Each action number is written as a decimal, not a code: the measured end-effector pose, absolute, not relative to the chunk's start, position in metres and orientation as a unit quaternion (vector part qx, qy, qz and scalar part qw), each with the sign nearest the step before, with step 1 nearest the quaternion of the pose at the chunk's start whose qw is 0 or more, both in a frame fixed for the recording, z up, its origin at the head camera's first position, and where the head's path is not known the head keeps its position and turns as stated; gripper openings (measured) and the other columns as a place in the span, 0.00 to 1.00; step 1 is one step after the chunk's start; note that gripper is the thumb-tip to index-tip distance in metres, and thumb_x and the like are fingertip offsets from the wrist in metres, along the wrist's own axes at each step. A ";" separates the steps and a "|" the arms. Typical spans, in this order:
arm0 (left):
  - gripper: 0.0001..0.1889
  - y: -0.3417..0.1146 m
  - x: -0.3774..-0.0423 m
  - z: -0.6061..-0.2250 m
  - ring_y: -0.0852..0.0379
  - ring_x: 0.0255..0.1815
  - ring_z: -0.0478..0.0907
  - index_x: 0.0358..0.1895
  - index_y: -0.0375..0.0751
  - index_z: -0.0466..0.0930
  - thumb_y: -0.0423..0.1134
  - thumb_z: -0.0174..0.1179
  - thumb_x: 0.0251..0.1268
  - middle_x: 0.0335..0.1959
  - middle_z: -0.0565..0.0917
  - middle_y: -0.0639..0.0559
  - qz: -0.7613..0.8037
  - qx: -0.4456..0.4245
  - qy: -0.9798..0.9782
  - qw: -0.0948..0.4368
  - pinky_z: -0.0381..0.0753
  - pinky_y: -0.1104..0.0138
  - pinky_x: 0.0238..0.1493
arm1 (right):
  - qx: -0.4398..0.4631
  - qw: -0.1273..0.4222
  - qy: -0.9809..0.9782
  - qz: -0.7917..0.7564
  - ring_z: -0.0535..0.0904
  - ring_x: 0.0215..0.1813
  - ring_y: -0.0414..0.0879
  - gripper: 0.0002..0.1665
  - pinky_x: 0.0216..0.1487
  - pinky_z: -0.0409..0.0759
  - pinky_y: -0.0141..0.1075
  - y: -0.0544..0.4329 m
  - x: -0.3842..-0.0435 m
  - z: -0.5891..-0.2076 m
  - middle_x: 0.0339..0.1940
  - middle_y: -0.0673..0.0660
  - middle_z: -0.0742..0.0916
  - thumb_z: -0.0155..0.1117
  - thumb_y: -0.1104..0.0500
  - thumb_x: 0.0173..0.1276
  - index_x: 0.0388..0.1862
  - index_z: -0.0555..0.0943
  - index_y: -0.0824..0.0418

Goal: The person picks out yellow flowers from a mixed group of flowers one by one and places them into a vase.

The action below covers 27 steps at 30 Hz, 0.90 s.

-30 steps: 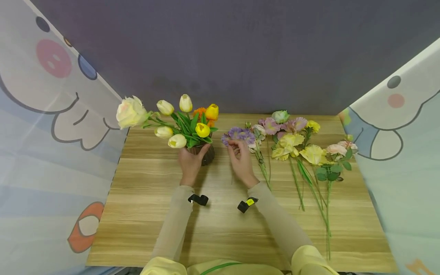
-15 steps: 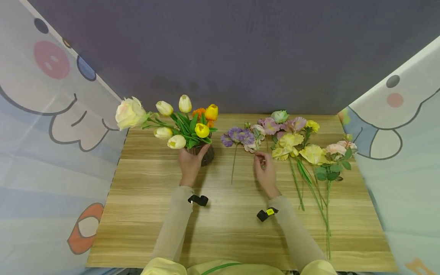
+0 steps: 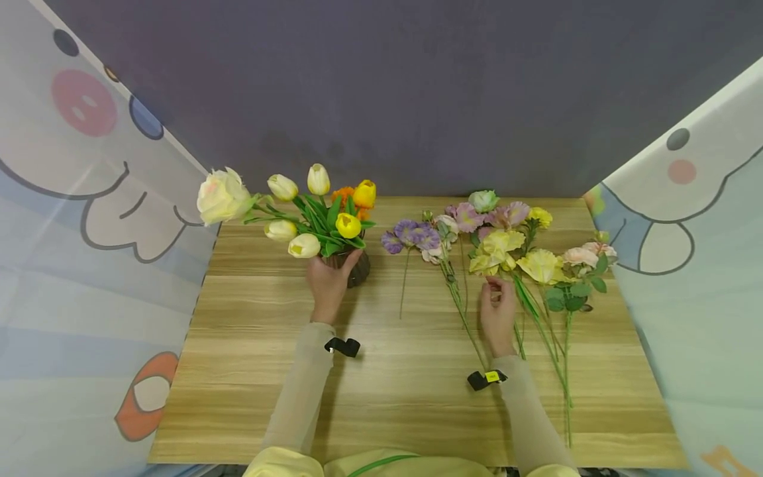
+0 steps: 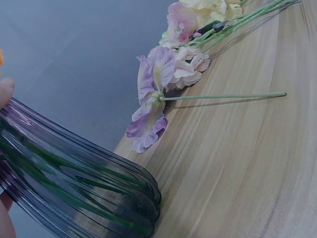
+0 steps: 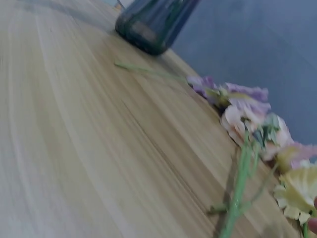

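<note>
1. Vase (image 3: 359,273) stood upright-ish on the table (image 3: 405,391), left hand (image 3: 328,285) gripping it.
2. Yellow flower (image 3: 496,250) lay lengthwise, bloom pointing away, just past the right hand (image 3: 499,318); couldn't tell if pinched tbh.

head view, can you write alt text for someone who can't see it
A person's left-hand grip holds a dark, ribbed glass vase of white and yellow tulips. The right-hand grip is near a ruffled pale-yellow flower, contact unclear. Purple, pink and yellow flowers lie on the striped wooden table.
</note>
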State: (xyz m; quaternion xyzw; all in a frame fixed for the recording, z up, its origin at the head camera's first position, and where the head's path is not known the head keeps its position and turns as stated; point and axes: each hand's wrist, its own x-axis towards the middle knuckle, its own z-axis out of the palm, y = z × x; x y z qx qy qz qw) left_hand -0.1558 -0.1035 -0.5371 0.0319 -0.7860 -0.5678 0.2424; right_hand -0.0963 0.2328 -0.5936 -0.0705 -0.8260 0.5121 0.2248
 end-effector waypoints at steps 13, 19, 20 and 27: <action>0.45 -0.104 -0.155 -0.537 0.48 0.67 0.77 0.75 0.43 0.67 0.48 0.79 0.56 0.67 0.80 0.46 -0.555 0.039 -0.795 0.240 0.76 0.54 0.68 | -0.158 0.234 -0.867 0.411 0.72 0.46 0.58 0.17 0.44 0.71 0.45 0.269 -0.090 -0.604 0.56 0.74 0.76 0.53 0.64 0.81 0.61 0.76 0.74; 0.44 -0.104 -0.155 -0.537 0.48 0.67 0.77 0.75 0.44 0.68 0.48 0.80 0.55 0.67 0.80 0.47 -0.560 0.041 -0.793 0.236 0.76 0.54 0.68 | -0.209 0.221 -0.888 0.345 0.73 0.58 0.70 0.20 0.54 0.75 0.63 0.285 -0.086 -0.604 0.60 0.74 0.75 0.55 0.63 0.80 0.66 0.76 0.71; 0.44 -0.104 -0.155 -0.537 0.48 0.67 0.77 0.75 0.44 0.68 0.48 0.80 0.55 0.67 0.80 0.47 -0.561 0.041 -0.792 0.236 0.76 0.54 0.68 | -0.214 0.220 -0.888 0.342 0.74 0.57 0.70 0.20 0.53 0.75 0.63 0.287 -0.086 -0.603 0.60 0.74 0.74 0.55 0.63 0.80 0.66 0.76 0.71; 0.45 -0.104 -0.156 -0.538 0.51 0.67 0.77 0.76 0.45 0.66 0.47 0.79 0.56 0.67 0.80 0.49 -0.567 0.033 -0.787 0.240 0.76 0.57 0.68 | -0.219 0.196 -0.899 0.325 0.76 0.53 0.71 0.20 0.51 0.76 0.64 0.297 -0.084 -0.604 0.59 0.75 0.75 0.57 0.62 0.80 0.64 0.78 0.73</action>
